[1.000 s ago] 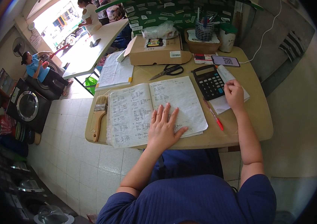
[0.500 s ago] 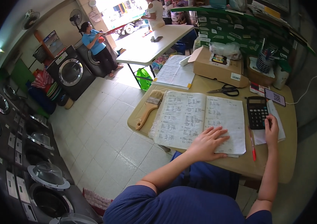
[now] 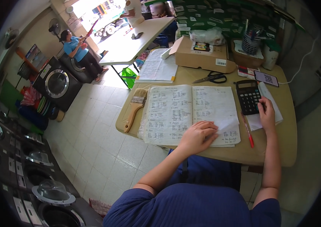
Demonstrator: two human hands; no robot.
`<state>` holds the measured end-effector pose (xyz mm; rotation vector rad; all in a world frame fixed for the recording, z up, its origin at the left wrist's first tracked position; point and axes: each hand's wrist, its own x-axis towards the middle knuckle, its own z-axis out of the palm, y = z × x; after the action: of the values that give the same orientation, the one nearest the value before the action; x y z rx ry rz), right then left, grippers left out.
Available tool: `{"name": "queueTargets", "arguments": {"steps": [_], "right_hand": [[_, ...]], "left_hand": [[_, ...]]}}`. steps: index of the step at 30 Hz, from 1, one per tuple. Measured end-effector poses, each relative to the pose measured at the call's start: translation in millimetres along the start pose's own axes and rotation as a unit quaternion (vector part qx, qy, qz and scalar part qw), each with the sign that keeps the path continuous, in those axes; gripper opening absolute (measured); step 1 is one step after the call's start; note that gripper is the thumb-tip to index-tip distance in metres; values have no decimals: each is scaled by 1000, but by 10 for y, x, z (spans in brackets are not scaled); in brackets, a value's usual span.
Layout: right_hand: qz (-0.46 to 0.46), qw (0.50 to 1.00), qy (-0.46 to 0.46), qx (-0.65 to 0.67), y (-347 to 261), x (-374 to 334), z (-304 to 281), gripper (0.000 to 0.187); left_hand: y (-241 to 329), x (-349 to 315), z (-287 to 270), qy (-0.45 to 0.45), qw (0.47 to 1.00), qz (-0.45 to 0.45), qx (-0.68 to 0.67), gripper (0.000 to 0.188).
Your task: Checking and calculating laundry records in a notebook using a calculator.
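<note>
An open notebook with handwritten lined pages lies on the desk in front of me. My left hand is on its right half, fingers drawn together. Beside the fingertips the right page is bent up, and writing shows beneath its lower corner. My right hand grips the lower right edge of a black calculator. A sheet of white paper lies under that hand. Between notebook and calculator rests a red pen.
Around the notebook are a wide paintbrush, black-handled scissors, a cardboard box and a phone with a white cable. Washing machines line the left. A person in blue stands beyond, near a white table.
My left hand's spread fingers have drawn together, and the right page's lower corner has lifted. The whole view has shifted. The person in blue has raised the long red thing.
</note>
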<state>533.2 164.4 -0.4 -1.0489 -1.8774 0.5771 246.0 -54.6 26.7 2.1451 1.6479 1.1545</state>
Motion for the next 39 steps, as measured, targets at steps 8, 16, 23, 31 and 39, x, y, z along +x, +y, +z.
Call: {"name": "queueTargets", "arguments": {"steps": [8,16,23,31,39], "right_hand": [[-3,1000,-7,-15,-45,-5,-49,19],[-7,1000,-10,4,24,14,-18,18],[-104,986,65,-116,-176,-13,-35,12],[-292,933,-171,-120,-964,-115,380,15],[-122,916,-319,212,-1427,-299,1367,73]], "left_hand": [[-35,-4,42,-9,1000,-2,2,13],[-31,-10,13,-4,1000,-23,-20,16],[-39,-64,-9,68,982,-50,-168,22],[-191,-132,-98,132,955,42,-261,24],[-460,-405,7,154,876,-31,-455,35]]}}
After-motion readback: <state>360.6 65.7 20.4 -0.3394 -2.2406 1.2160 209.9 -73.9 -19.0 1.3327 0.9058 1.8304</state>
